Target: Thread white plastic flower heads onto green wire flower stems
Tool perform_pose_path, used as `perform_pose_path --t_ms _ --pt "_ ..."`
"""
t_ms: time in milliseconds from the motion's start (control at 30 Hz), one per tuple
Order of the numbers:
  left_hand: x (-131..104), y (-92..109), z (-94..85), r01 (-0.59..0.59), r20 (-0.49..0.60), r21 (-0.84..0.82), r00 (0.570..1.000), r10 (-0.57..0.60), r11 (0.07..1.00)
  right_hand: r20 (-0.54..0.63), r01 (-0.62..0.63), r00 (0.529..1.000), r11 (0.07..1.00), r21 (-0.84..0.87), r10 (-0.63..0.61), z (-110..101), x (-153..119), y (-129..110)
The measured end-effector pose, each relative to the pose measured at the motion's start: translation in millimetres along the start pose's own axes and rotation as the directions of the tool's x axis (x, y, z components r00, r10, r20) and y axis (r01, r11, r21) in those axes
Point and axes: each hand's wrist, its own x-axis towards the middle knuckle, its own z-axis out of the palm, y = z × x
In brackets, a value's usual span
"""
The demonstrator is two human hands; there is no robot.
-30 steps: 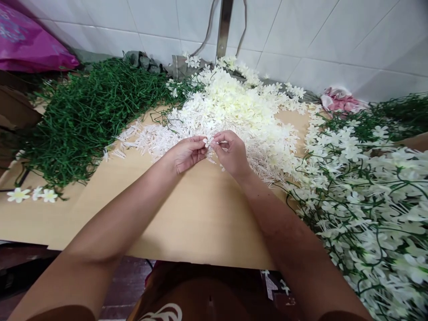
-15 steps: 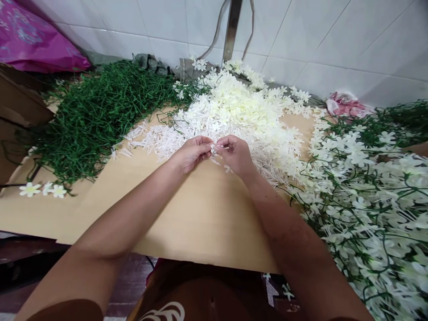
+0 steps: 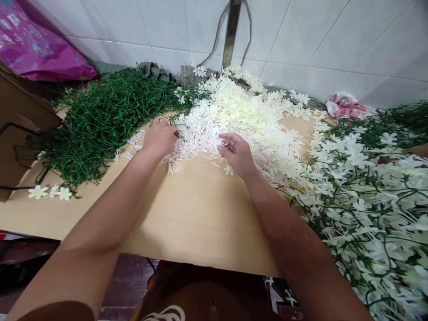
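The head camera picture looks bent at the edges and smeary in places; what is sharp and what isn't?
In the head view, the wall tile lines splay outward, a wide-lens bend. The left hand and right hand are fairly sharp against the white flower pile. The flowered vines at lower right smear toward the corner. Light is soft and even; no glare, only faint shadows on the board.

Stem heap (image 3: 100, 120) left on table (image 3: 200, 218), loose flower pile (image 3: 240, 116) behind centre, finished sprays (image 3: 368, 200) right.
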Motion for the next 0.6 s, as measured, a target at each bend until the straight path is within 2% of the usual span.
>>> perform_pose_path --t_ms 67,133,233,300,367,433,533,600 --pt "5.0 -3.7 -0.1 -0.003 -0.019 0.01 1.0 0.003 1.0 0.036 -0.018 0.999 1.0 -0.006 0.018 0.1 -0.3 -1.2" --pt "11.0 -4.3 -2.8 0.012 -0.062 -0.059 0.998 -0.015 0.998 0.042 -0.038 0.998 0.999 0.002 0.038 -0.1 -0.6 -3.0" --pt "21.0 -3.1 -14.5 0.065 -0.125 -0.228 0.988 -0.095 0.972 0.02 -0.066 0.998 0.997 0.044 0.065 -1.3 -0.4 -5.6" --pt "27.4 -1.1 -27.1 0.057 -0.17 -0.384 0.977 -0.131 0.922 0.021 -0.081 0.997 0.995 0.063 0.08 -2.3 0.2 -6.6" --pt "32.6 1.9 -41.8 -0.016 -0.221 -0.574 0.966 -0.136 0.819 0.022 -0.092 0.996 0.993 0.074 0.09 -3.5 0.7 -7.1" --pt "34.8 6.1 -55.1 -0.083 -0.258 -0.746 0.951 -0.172 0.66 0.013 -0.097 0.995 0.991 0.088 0.096 -4.8 1.1 -8.0" --pt "28.0 14.2 -63.4 -0.066 -0.191 -0.902 0.947 -0.258 0.428 0.001 -0.085 0.996 0.989 0.118 0.086 -6.4 1.1 -11.7" --pt "15.1 21.6 -56.9 -0.019 -0.101 -0.941 0.968 -0.228 0.338 -0.002 -0.08 0.997 0.986 0.144 0.081 -6.7 0.6 -16.2"
